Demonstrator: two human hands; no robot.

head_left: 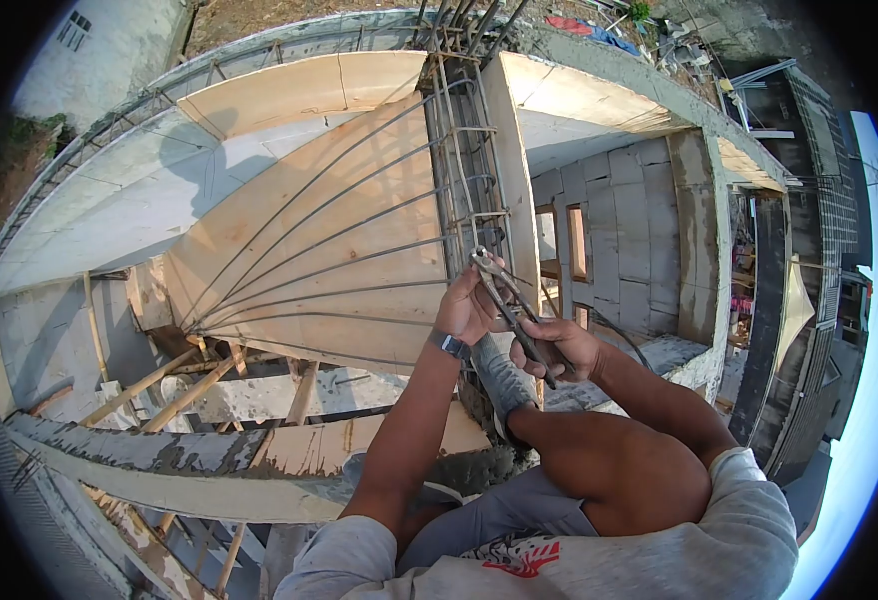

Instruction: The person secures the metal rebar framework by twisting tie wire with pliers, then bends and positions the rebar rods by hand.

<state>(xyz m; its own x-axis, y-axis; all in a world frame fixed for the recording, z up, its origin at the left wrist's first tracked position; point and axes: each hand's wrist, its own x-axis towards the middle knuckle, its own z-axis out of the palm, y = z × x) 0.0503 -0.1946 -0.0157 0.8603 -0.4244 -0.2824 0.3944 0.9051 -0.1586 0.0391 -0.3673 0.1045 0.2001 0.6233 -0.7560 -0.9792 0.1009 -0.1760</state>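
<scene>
Pincers (499,297) gripped in right fingers (551,330); left fingers (467,281) at the head (483,260), hold unclear; rebar column (449,140) just beyond, plywood (359,230) alongside.

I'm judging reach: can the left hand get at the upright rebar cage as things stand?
Probably yes: the left hand appears close to the lower end of the rebar cage, with only the pincers partly in front; exact depth is unclear.

Dull metal pincers (495,285), matt rebar (464,130), seemingly smooth plywood (389,232)

Grey block wall (627,225) right of centre; red-and-blue sheeting (581,28) near top edge; slanting wooden props (189,396) lower left
</scene>
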